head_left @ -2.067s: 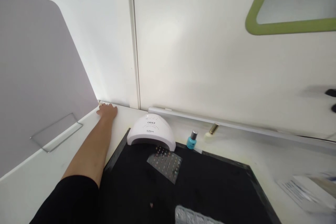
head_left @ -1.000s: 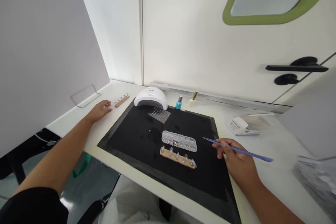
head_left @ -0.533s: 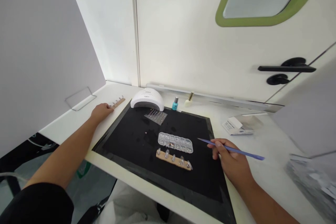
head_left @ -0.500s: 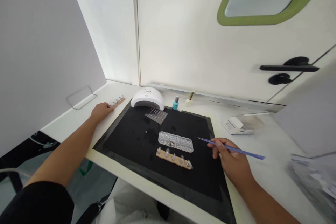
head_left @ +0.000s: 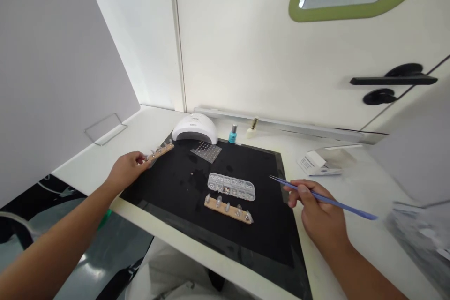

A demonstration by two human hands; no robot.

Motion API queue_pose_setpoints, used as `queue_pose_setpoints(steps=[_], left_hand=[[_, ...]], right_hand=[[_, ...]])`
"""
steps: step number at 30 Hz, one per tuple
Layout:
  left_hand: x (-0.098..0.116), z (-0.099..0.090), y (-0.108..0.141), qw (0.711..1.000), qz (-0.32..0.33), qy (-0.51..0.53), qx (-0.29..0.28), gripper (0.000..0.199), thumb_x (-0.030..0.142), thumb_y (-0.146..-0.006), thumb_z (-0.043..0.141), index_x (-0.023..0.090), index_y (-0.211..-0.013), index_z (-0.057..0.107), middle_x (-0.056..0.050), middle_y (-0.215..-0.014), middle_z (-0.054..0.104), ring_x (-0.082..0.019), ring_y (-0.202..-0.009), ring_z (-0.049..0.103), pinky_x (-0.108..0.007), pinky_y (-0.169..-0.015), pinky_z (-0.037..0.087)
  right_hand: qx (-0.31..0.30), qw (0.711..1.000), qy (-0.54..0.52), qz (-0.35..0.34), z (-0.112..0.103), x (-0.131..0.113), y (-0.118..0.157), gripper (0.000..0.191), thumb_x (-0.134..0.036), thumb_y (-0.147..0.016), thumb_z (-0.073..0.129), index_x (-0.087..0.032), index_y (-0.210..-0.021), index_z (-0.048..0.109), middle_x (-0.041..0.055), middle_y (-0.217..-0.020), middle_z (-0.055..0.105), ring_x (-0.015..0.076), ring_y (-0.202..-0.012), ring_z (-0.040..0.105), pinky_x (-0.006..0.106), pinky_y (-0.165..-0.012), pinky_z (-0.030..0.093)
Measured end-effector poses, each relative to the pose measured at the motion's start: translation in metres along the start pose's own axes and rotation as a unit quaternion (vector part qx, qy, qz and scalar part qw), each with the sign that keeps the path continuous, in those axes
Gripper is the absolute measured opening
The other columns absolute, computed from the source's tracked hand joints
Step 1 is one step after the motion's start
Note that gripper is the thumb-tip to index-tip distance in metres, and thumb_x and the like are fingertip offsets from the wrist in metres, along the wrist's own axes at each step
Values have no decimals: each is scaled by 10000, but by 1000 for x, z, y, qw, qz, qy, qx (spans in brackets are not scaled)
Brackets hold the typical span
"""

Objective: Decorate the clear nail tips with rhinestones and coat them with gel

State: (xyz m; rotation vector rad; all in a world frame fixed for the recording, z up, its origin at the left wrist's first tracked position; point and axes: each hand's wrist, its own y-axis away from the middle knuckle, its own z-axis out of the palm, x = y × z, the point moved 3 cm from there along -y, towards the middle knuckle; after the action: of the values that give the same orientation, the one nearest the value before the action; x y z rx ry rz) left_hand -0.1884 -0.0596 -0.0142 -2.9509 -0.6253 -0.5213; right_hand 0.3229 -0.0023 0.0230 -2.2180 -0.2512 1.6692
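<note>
My left hand (head_left: 131, 168) grips the near end of a wooden nail-tip stand (head_left: 162, 150) that carries several clear nail tips, over the left edge of the black mat (head_left: 165, 183). My right hand (head_left: 318, 204) holds blue tweezers (head_left: 337, 202), their fine points aimed left above the mat's right part. Between the hands lies a clear compartment box (head_left: 231, 186) of small shiny stones. Just in front of it rests a second wooden stand (head_left: 228, 210) with clear nail tips standing on it. A sheet of small gems (head_left: 207, 151) lies farther back.
A white nail lamp (head_left: 195, 128) stands at the mat's back left. Behind the mat are a blue bottle (head_left: 232, 134) and a cream bottle (head_left: 252, 129). An open white box (head_left: 318, 163) and clear plastic bags (head_left: 422, 229) sit at right. A grey partition (head_left: 66, 61) rises at left.
My left hand has brought its wooden stand from the white tabletop rightward to the mat's edge. My right hand keeps the tweezers and has shifted slightly right. The view has moved a little.
</note>
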Motion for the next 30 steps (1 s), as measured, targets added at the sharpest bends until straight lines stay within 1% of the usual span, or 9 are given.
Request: queue_pose_setpoints(steps=[4, 8, 13, 19, 25, 30], left_hand=[[24, 12, -11, 1000, 18, 1, -16, 345, 379, -1007, 644, 161, -1274, 633, -103, -1278, 657, -247, -1096, 673, -449, -932, 603], [43, 20, -19, 999, 27, -5, -20, 349, 380, -1008, 641, 162, -1280, 629, -107, -1283, 655, -246, -1098, 673, -452, -934, 602], [66, 26, -31, 999, 39, -15, -10, 349, 379, -1009, 640, 164, -1285, 628, -108, -1290, 652, -246, -1103, 671, -453, -938, 602], [94, 38, -55, 998, 60, -25, -1, 353, 378, -1008, 641, 165, -1290, 626, -110, -1298, 649, -249, -1113, 668, -460, -946, 598], [118, 49, -79, 998, 41, -43, -7, 358, 375, -1004, 649, 168, -1295, 623, -109, -1301, 647, -252, -1122, 667, -458, -946, 598], [124, 49, -87, 999, 16, -49, -11, 357, 376, -1004, 649, 169, -1293, 624, -108, -1301, 647, -253, -1123, 667, -457, -946, 598]], right_hand=[[5, 1000, -13, -5, -3, -5, 5, 465, -683, -850, 677, -219, -845, 660, 39, -690, 715, 157, -487, 588, 354, -569, 557], [10, 1000, -21, -1, -7, -6, 7, 468, -677, -860, 674, -210, -841, 646, 47, -724, 715, 148, -495, 581, 334, -549, 546], [4, 1000, -26, -2, -6, -7, 8, 441, -647, -868, 683, -209, -835, 659, 33, -671, 684, 158, -518, 599, 333, -570, 555], [-3, 999, -34, -9, -5, -8, 9, 373, -584, -891, 679, -214, -847, 667, 31, -689, 704, 149, -511, 582, 332, -577, 562], [-11, 999, -43, -7, -4, -5, 9, 387, -595, -884, 685, -210, -848, 673, 39, -699, 718, 141, -485, 579, 326, -552, 543], [-12, 999, -48, -4, -4, -1, 9, 412, -619, -876, 681, -208, -847, 676, 36, -669, 713, 143, -475, 576, 328, -547, 531]])
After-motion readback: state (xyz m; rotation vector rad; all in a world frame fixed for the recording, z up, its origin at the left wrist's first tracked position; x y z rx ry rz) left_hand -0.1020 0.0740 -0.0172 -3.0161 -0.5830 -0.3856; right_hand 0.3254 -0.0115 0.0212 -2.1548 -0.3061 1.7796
